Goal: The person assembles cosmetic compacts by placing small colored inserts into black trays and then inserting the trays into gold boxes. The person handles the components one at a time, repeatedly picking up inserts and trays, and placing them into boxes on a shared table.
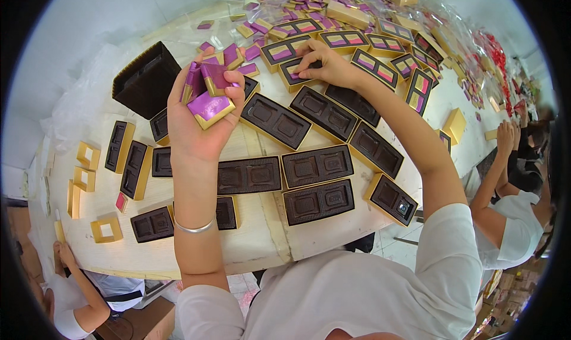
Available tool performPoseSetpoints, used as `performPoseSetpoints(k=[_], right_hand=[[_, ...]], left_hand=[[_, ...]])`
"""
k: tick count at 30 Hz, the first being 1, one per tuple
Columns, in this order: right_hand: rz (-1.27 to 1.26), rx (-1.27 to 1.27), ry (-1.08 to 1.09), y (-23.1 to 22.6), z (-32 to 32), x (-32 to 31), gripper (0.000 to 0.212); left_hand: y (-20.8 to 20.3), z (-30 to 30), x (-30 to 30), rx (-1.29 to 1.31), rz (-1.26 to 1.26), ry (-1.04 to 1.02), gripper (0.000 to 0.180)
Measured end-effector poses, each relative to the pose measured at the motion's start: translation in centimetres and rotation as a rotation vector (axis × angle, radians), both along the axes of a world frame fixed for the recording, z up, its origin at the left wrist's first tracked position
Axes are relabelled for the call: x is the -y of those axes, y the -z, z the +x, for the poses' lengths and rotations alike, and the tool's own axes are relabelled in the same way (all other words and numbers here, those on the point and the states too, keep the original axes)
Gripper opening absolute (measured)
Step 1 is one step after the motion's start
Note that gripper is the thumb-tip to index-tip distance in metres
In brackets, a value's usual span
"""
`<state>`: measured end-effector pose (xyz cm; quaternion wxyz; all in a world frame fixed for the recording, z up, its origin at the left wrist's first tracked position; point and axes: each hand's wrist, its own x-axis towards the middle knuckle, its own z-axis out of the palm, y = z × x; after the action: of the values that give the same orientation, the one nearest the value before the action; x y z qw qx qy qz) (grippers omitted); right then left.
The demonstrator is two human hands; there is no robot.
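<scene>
My left hand (202, 132) is raised palm up, its fingers curled round several small square chocolates (212, 108) in purple and gold wrappers. Farther right and forward, my right hand (326, 65) is bent over a gold box with a dark two-compartment tray (293, 83). Its thumb and fingertips are together at a purple and gold wrapped chocolate (292, 72) in that tray, partly covered by the fingers. Beside it, filled boxes (288, 49) hold purple and pink pieces. Nearer me lie gold boxes with bare dark trays (318, 166).
A stack of dark trays (146, 81) stands left of my left hand. Loose wrapped chocolates (312, 5) and clear plastic cover the far side. Gold sleeves (107, 230) lie at the left. Other people work at the left and right table edges; one person's hand (505, 136) shows right.
</scene>
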<state>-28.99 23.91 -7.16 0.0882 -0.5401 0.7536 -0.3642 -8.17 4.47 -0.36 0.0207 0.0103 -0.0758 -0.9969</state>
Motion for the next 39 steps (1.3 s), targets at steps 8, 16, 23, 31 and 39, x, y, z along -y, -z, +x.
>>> performPoseSetpoints(k=[8, 16, 23, 31, 39], right_hand=[[0.065, -0.079, 0.082, 0.8, -0.4, 0.2, 0.013], [-0.24, 0.097, -0.052, -8.5, 9.9, -3.0, 0.035], [-0.225, -0.05, 0.044, -7.4, 11.4, -5.5, 0.042], [-0.389, 0.934, 0.457, -4.7, 6.6, -12.3, 0.029], [-0.585, 1.082, 0.501, -3.8, 5.4, -13.6, 0.022]], left_hand=[[0.2, -0.3, -1.0, 0.009, -0.001, 0.064, 0.031], [1.2, -0.7, -4.7, 0.111, -0.195, 0.313, 0.032], [1.9, -0.7, -5.9, 0.211, -0.264, 0.376, 0.023], [2.0, -1.0, -6.4, 0.117, -0.219, 0.369, 0.035], [2.1, -1.0, -5.9, 0.129, -0.239, 0.326, 0.034]])
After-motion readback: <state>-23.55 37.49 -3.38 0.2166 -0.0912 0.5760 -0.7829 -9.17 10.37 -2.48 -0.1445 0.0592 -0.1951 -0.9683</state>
